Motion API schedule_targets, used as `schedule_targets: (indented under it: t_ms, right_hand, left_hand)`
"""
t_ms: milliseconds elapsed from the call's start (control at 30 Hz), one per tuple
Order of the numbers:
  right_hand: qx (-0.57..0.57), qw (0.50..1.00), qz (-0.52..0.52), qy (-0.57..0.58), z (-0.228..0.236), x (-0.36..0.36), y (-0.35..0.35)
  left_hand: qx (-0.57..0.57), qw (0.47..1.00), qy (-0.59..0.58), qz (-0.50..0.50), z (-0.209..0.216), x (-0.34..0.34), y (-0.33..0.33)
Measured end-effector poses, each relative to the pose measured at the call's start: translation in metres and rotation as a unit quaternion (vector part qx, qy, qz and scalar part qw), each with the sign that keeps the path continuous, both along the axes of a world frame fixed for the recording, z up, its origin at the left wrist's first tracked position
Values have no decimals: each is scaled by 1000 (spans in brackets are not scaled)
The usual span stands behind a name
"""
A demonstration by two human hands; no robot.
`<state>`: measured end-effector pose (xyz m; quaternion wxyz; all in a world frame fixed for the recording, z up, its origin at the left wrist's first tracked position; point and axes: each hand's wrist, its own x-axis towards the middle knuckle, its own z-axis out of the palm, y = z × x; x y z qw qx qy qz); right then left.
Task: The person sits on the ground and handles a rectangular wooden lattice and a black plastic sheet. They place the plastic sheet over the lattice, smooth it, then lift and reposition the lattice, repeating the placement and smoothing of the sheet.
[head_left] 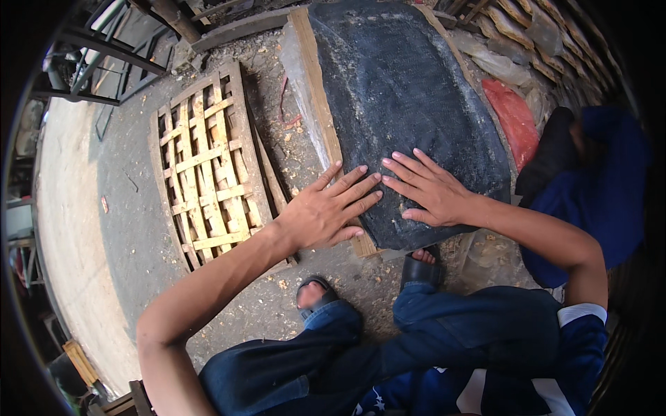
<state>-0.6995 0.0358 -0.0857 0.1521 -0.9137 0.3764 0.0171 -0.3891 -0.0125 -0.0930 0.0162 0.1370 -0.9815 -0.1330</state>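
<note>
Before me a dark cloth sheet (pixel 402 90), dusty and rough, covers a long low board or frame. Its wooden edge (pixel 325 104) shows along the left side. My left hand (pixel 329 208) rests palm down at the near left edge of the cloth, with its fingers spread. Close beside it, my right hand (pixel 430 193) lies flat on the cloth, fingers stretched out and pointing left. The fingertips of the two hands almost meet. Neither hand grips anything. What lies under the cloth is hidden.
Left of the cloth, woven-strip wooden lattice frames (pixel 208 163) lie stacked on the concrete floor (pixel 128 208). A red plastic sheet (pixel 512 121) and stacked slatted panels (pixel 527 31) are at the right. Metal frames (pixel 118 52) stand far left. Another person's blue-clothed leg (pixel 590 194) is close at right.
</note>
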Motion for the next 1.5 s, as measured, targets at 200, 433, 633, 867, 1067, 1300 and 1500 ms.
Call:
schedule_targets:
  t_ms: [200,433,633,867,1067,1300,1500]
  right_hand:
    - [-88,944,-289,132,-10,-131,-60]
    - [-166,910,-379,18,-4,-188,-87]
    - [-89,995,17,-33,13,-18,-58]
    - [-43,988,146,37,-13,-7,-95]
    - [-182,904,-360,144,27,-109,-195]
    - [-99,992,-82,-12,10,-18,-87]
    - [-73,993,-78,-46,-14,-11,-60]
  left_hand:
    - [-24,999,-41,-20,-9,2,3]
    - [-21,999,-27,-29,-8,3,-2]
    - [-15,999,-21,-44,-11,6,-9]
    - [-14,999,-14,-47,-10,11,-12]
    - [3,999,-3,-37,-5,10,-15]
    - [10,997,68,-18,15,-7,-23]
    - [-27,996,79,-31,18,-36,-53]
